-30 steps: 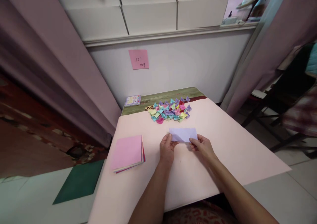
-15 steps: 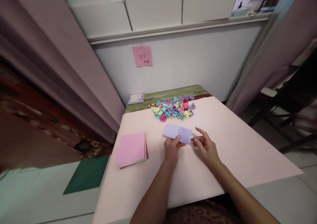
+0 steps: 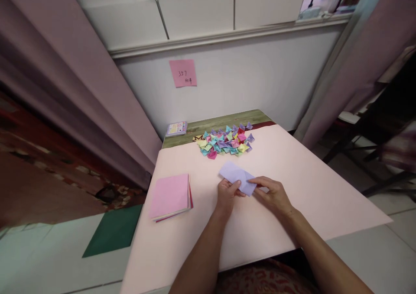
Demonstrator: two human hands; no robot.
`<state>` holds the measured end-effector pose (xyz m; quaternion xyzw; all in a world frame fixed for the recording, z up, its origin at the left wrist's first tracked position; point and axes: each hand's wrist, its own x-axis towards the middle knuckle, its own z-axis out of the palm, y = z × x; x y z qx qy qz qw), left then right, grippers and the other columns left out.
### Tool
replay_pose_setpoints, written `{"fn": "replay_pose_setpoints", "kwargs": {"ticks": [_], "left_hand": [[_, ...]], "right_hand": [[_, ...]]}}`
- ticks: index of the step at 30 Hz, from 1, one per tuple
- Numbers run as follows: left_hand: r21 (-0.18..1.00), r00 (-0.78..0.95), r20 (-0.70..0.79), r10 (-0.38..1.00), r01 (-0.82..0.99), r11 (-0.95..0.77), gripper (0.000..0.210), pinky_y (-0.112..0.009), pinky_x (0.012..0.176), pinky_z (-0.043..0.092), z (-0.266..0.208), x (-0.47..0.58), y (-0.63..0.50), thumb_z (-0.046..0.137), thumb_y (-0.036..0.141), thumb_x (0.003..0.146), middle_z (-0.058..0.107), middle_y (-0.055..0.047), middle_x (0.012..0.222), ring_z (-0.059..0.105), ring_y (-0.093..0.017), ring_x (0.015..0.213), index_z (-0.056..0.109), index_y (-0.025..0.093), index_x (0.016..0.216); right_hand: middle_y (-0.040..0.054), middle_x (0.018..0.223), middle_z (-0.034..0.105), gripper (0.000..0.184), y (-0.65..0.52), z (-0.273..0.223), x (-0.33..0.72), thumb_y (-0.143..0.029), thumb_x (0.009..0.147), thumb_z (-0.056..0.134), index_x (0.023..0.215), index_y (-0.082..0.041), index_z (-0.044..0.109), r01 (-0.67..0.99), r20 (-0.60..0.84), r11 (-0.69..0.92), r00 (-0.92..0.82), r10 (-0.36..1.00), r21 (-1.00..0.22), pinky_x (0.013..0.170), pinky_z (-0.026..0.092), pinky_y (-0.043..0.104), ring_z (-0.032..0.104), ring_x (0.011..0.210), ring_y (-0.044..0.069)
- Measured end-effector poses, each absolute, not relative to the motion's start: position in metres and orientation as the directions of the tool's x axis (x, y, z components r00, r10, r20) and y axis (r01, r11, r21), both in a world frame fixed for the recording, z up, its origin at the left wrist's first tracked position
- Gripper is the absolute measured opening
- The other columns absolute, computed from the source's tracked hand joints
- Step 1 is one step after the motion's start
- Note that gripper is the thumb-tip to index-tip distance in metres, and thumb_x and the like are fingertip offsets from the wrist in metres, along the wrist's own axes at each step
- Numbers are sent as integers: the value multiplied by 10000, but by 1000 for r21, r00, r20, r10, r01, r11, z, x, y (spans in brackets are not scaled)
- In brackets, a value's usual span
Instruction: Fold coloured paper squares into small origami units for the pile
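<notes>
Pink-covered table, lower centre: left hand clamped on folded lilac paper, right hand pinching its right end.

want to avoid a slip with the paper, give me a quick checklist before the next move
1. Left hand gripping the lavender paper: ok, thumb on top.
2. Right hand at the paper: ok, fingertips at its right end; whether they pinch it firmly, cannot tell.
3. Fold edges lined up: cannot tell, too small to see.
4. Pile of folded pieces apart from both hands: ok, it sits beyond the paper.
5. Stack of square sheets apart from the left hand: ok, off to its left.
6. Stack squared up: not ok, edges fan out on the right side.
</notes>
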<state>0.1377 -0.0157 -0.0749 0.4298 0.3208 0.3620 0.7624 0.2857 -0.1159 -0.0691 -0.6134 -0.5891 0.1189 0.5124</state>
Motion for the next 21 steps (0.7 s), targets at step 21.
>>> {"fn": "replay_pose_setpoints", "kwargs": {"ticks": [21], "left_hand": [[908,524,-169,835,-246,338,448,-302,647,577,-68,138,-22,851,341,631,753,-108,817,698,-183,658,696,93,970]], "right_hand": [[-25,658,630,511,-105,-73,261,-472,734,766,1111,-195,562,-25,40,76,666,745,-997,580,486,270,592,587,150]]}}
